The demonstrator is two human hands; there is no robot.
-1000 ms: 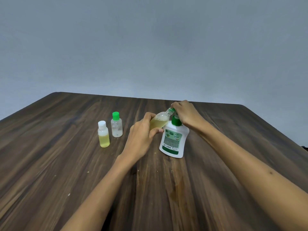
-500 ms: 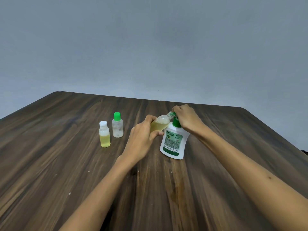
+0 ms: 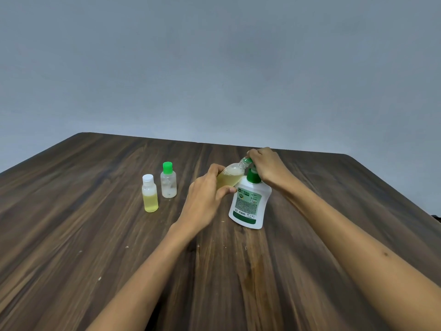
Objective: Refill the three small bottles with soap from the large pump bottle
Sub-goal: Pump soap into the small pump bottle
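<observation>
A white pump bottle [image 3: 249, 206] with a green pump and label stands upright on the table. My left hand [image 3: 205, 199] grips a small clear bottle [image 3: 232, 176] of yellow soap, tilted with its neck up against the pump's spout. My right hand [image 3: 267, 167] is curled over the green pump head, covering most of it. To the left stand two capped small bottles: a white-capped one [image 3: 149, 194] more than half full of yellow soap, and a green-capped one [image 3: 168, 181] that looks nearly empty.
Everything sits on a dark wooden table [image 3: 95, 247] with small crumbs scattered on it. Its far edge meets a plain grey wall [image 3: 214, 68]. The table's right edge runs diagonally near my right forearm.
Both hands, the tilted small bottle and the pump bottle keep nearly the same pose. The view has shifted a little. The two capped bottles have not moved.
</observation>
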